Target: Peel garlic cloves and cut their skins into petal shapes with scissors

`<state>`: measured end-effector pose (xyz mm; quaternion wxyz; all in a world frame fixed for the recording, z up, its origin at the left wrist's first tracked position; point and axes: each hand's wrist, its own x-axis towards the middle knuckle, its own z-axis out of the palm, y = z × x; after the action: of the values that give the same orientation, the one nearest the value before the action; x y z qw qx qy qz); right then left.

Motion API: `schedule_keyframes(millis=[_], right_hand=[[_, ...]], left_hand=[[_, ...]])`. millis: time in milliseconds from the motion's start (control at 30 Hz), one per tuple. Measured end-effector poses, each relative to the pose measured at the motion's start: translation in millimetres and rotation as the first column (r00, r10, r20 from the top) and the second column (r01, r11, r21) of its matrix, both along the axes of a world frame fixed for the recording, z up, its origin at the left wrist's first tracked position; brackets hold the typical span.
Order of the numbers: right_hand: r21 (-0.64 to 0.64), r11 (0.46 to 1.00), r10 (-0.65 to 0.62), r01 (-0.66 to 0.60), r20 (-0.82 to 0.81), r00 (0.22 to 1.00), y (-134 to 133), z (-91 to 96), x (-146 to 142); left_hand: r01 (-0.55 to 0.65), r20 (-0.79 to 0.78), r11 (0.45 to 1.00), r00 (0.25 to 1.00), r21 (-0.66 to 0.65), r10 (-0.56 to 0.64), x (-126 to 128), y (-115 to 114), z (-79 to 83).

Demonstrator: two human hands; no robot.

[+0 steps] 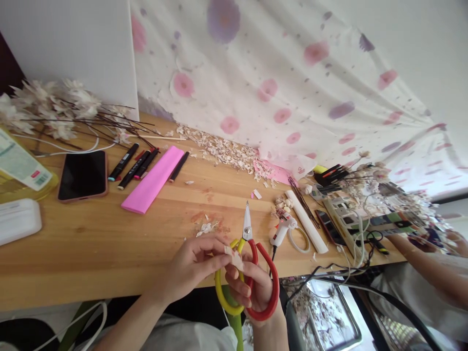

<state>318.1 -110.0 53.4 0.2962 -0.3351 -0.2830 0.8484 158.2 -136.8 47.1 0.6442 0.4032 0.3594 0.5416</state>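
Observation:
My right hand (252,287) grips scissors (247,229) with one red and one yellow loop handle, blades closed and pointing away over the wooden table (109,234). My left hand (197,265) pinches a small pale scrap (236,258) against the scissor handles, just past the table's front edge. A few pale scraps (205,228) lie on the table just beyond the hands.
A pink paper roll (153,179), black markers (133,165), a phone (83,175) and dried flower stems (54,112) lie at left. A glue gun (283,228), white stick (306,222) and power strip (345,222) lie at right. Another person's arm (431,263) reaches in at right.

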Motion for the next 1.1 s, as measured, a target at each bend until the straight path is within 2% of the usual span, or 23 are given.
schedule_keyframes(millis=[67, 133, 267, 400, 467, 533, 567, 633, 733, 833, 900, 1033, 1100], right_hand=[[0.023, 1.0, -0.004, 0.004, 0.023, 1.0, -3, -1.5, 1], [0.087, 0.996, -0.022, 0.015, 0.079, 0.997, -8, -6.5, 2], [0.342, 0.935, -0.005, -0.091, 0.269, 0.963, -16, -26.4, 8], [0.338, 0.912, 0.077, -0.232, 0.415, 0.906, -20, -38.2, 16], [0.366, 0.854, 0.111, -0.369, 0.566, 0.817, -24, -34.6, 22], [0.475, 0.716, 0.08, -0.512, 0.672, 0.736, -30, -28.0, 28], [0.532, 0.648, 0.039, -0.545, 0.692, 0.721, -33, -25.1, 30], [0.614, 0.536, -0.027, -0.58, 0.699, 0.715, -41, -22.8, 32], [0.71, 0.474, -0.195, -0.521, 0.662, 0.724, -51, -27.4, 33], [0.766, 0.442, -0.296, -0.468, 0.617, 0.73, -57, -32.4, 33], [0.758, 0.457, -0.298, -0.466, 0.624, 0.722, -57, -31.3, 32], [0.711, 0.519, -0.265, -0.474, 0.661, 0.702, -55, -20.4, 28], [0.705, 0.522, -0.26, -0.48, 0.667, 0.698, -56, -14.1, 27]], left_hand=[[-0.025, 0.036, 0.999, 0.999, -0.048, 0.027, 0, 0, -0.8], [-0.1, 0.058, 0.989, 0.993, -0.11, 0.106, -1, 0, -1.6], [-0.221, 0.075, 0.962, 0.969, -0.164, 0.235, -6, 0, 0.6], [-0.254, 0.132, 0.955, 0.953, -0.154, 0.274, -10, -3, 9.5], [-0.256, 0.148, 0.955, 0.949, -0.148, 0.277, -9, -4, 13.8], [-0.262, 0.15, 0.954, 0.947, -0.146, 0.283, -7, -5, 16.8], [-0.272, 0.143, 0.951, 0.946, -0.147, 0.292, -5, -5, 17.8], [-0.292, 0.112, 0.944, 0.944, -0.153, 0.31, -2, -6, 19.2], [-0.294, 0.069, 0.942, 0.949, -0.162, 0.308, -1, -7, 19.9], [-0.265, 0.052, 0.95, 0.959, -0.166, 0.277, -2, -7, 19.7], [-0.25, 0.051, 0.955, 0.964, -0.161, 0.261, -4, -7, 19.4], [-0.234, 0.041, 0.959, 0.969, -0.16, 0.243, -6, -7, 17.1], [-0.232, 0.032, 0.959, 0.97, -0.163, 0.24, -7, -6, 14.5]])
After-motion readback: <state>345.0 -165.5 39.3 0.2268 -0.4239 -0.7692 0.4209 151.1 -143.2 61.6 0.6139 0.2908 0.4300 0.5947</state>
